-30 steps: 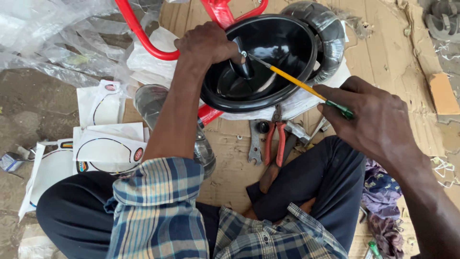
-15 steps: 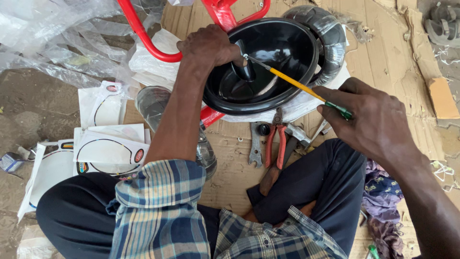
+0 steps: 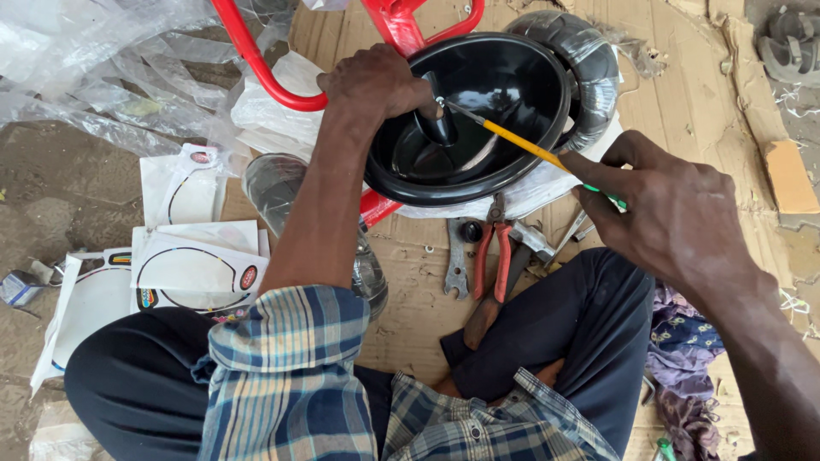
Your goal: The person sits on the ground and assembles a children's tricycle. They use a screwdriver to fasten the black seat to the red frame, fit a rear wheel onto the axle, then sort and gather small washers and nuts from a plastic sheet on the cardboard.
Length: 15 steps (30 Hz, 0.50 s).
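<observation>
Driving the screwdriver (image 3: 521,145) into the centre of the black bowl-shaped shell (image 3: 504,85), I judge fastening is under way. My right hand (image 3: 675,213) fingers clamp the handle; my left hand (image 3: 376,81) grips the shell's rim over the red frame (image 3: 256,64). Next calls for steady turning pressure.

The bowl (image 3: 512,94) is open from above, but the left hand (image 3: 376,81) and the screwdriver (image 3: 521,145) cross its inside. Red tubes (image 3: 256,64) and a tyre (image 3: 581,51) close it behind. Pliers (image 3: 494,265) and a spanner (image 3: 457,260) lie on the cardboard (image 3: 410,290) between bowl and knees.
</observation>
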Motion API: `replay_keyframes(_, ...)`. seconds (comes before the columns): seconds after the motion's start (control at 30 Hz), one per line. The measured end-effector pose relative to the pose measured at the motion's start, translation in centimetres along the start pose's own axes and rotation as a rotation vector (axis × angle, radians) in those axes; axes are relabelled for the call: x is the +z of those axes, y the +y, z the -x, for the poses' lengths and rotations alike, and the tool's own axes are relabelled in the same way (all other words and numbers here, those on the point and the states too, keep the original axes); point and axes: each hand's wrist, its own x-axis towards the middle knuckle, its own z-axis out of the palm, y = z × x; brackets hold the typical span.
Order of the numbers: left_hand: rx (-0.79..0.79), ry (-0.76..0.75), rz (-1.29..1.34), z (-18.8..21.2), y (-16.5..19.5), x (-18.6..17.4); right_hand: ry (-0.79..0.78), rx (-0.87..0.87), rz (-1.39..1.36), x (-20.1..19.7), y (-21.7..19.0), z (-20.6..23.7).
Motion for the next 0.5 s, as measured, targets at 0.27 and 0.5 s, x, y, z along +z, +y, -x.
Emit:
replay_keyframes(0.27, -0.005, 0.009, 0.007, 0.1, 0.1, -0.2, 0.178, -0.208, 0.308, -1.7, 0.8, -0.6)
replay_keyframes(0.5, 0.004, -0.004, -0.011, 0.3, 0.1, -0.3, -0.109, -0.163, 0.339, -5.1, 1.8, -4.1)
